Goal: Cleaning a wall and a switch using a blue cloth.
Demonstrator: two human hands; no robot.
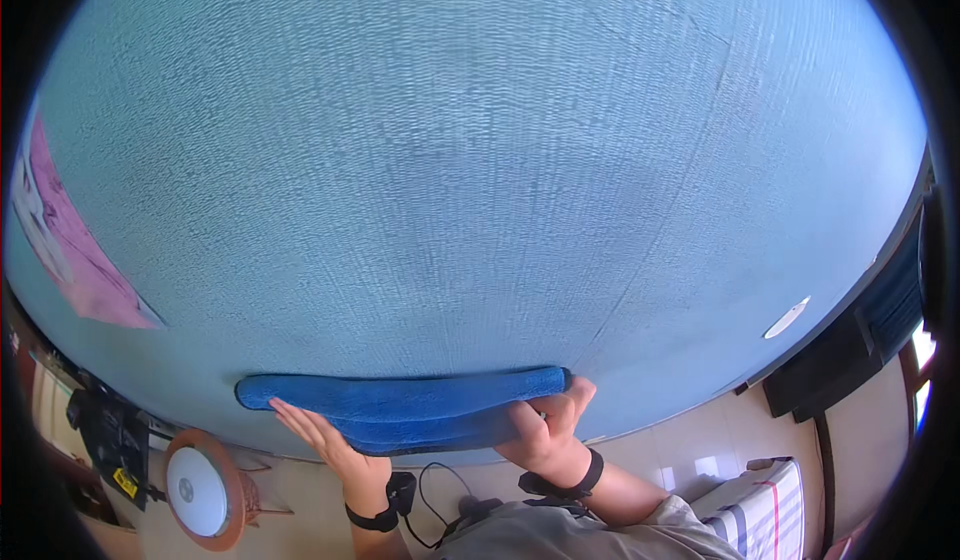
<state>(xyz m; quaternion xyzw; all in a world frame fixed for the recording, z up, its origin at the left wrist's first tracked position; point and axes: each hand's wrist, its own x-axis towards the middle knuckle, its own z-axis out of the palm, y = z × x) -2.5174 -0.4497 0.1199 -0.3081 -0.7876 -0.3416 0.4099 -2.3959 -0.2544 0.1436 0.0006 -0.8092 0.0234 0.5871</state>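
Note:
A folded blue microfiber cloth with dark edging lies stretched sideways along a light-blue textured wall. My left hand is at the cloth's lower left part, its fingers extended along it and the thumb out of sight. At the right end, my right hand grips the cloth with bent fingers. How firmly the cloth touches the wall cannot be told. Black straps with small modules circle both wrists.
A round stool-like stand with a pale top is at lower left, beside a black bag. A pink poster hangs on the left. On the right are a white wall fitting, dark furniture and a checked cloth cover.

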